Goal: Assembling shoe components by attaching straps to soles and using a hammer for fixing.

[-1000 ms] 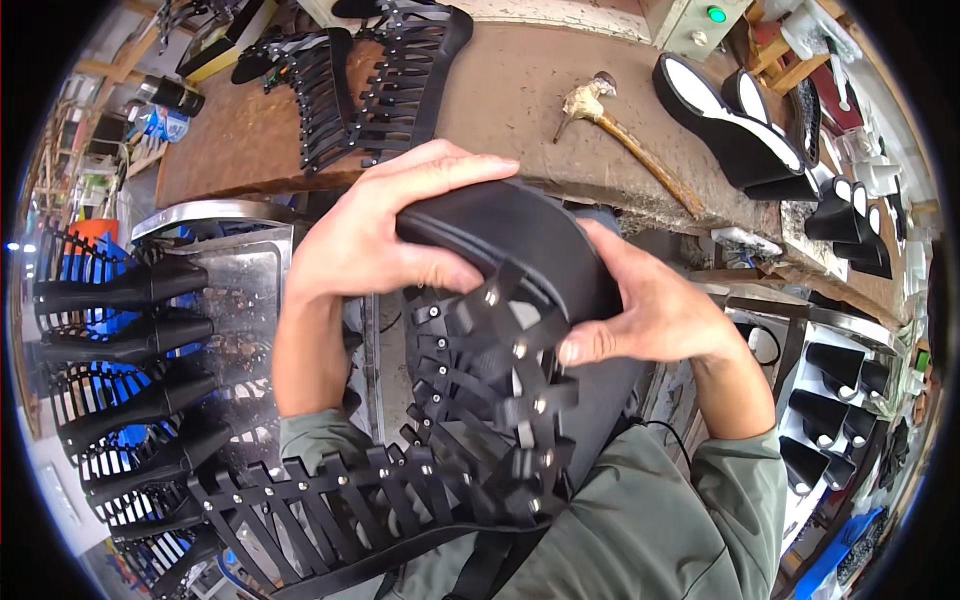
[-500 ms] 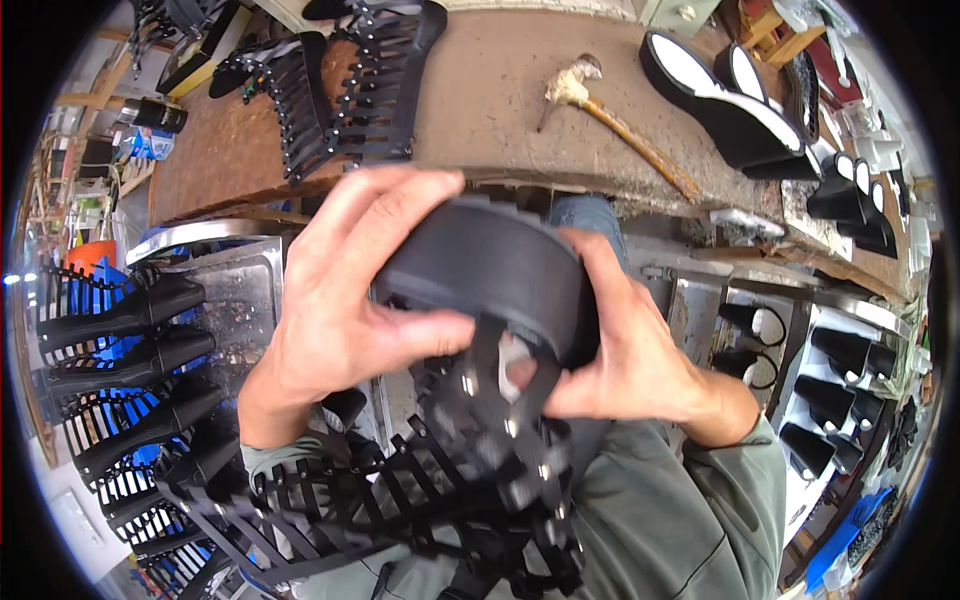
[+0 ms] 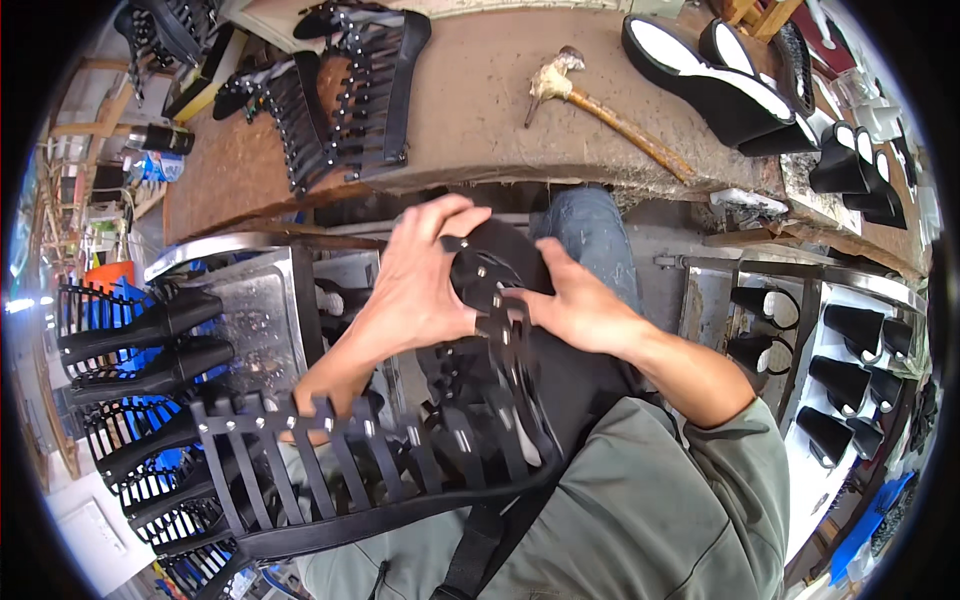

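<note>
A black strappy sandal boot (image 3: 395, 512) lies across my lap, its studded, ladder-like shaft stretching to the left. Both hands grip the foot end. My left hand (image 3: 420, 285) wraps the toe area from the left, thumb pressed near the straps. From the other side my right hand (image 3: 595, 310) clasps it, thumb on the studded straps and fingers partly hidden underneath. Rounded black material shows between the hands; the sole's underside is out of sight.
On the bench (image 3: 470, 130) ahead lie a hammer (image 3: 635, 138), strappy boots (image 3: 405, 90) and black wedge soles (image 3: 740, 125) with white tops. Several more boots (image 3: 145, 330) hang over a rack at left. Black heel pieces (image 3: 835, 385) stand on a white tray at right.
Both hands have turned the boot, so its straps now face up where the dark sole side showed before. The hands moved slightly away from me, and the shaft has spread out leftward.
</note>
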Available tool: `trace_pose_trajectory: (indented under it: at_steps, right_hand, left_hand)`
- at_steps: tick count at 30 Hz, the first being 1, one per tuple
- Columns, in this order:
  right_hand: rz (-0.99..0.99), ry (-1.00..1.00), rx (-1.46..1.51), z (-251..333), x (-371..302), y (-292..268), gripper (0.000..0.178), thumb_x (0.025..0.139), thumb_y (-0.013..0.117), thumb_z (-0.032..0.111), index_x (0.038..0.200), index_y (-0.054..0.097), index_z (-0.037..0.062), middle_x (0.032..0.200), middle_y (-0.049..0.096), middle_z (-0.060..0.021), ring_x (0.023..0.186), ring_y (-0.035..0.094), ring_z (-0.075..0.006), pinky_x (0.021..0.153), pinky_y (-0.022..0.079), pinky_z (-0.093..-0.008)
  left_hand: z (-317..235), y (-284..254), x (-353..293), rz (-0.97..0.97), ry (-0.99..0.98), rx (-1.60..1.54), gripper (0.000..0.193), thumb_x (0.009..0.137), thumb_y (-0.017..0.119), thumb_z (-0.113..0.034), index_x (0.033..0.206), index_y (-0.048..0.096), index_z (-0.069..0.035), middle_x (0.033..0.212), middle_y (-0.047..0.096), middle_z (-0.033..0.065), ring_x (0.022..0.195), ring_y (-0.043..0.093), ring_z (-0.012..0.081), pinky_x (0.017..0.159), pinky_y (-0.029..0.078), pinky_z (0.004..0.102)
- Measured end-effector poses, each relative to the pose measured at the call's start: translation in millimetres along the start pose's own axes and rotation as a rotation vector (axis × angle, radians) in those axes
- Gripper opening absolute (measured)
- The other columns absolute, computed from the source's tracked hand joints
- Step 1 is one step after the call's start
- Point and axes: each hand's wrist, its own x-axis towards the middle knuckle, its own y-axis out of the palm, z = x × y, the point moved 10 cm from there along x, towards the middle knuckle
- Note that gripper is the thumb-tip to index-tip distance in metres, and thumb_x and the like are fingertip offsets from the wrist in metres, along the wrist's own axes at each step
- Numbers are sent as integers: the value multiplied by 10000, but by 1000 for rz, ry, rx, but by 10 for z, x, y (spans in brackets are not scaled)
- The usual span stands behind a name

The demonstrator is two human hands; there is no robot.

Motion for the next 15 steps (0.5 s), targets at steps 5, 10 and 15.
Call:
trace_pose_trajectory:
  at_steps: [5, 10, 15]
  right_hand:
    - [154, 378, 1020, -14, 30, 373, 487, 901, 489, 433, 1162, 556, 28, 940, 632, -147, 745, 636, -209, 659, 541, -331]
    - [1011, -106, 1433, 568, 187, 837, 555, 937, 386, 431, 1297, 461, 16, 1070, 580, -233, 899, 595, -321, 800, 500, -427]
    - [560, -234, 569, -189, 293, 183, 522, 869, 552, 236, 1321, 435, 4, 1168, 563, -183, 1010, 587, -288, 863, 483, -383]
  left_hand:
    - [1586, 247, -228, -207, -445, -899, 607, 837, 652, -184, 1368, 387, -53, 1319, 464, 144, 1216, 450, 269, 1011, 393, 406]
    - [728, 395, -103, -414, -84, -1991, 784, 857, 359, -705, 1301, 463, -67, 1126, 604, 113, 855, 629, 207, 694, 533, 370]
    - [667, 111, -189, -573, -357, -1935, 665, 877, 434, -578, 1234, 530, -26, 1044, 655, 122, 851, 658, 237, 745, 559, 376]
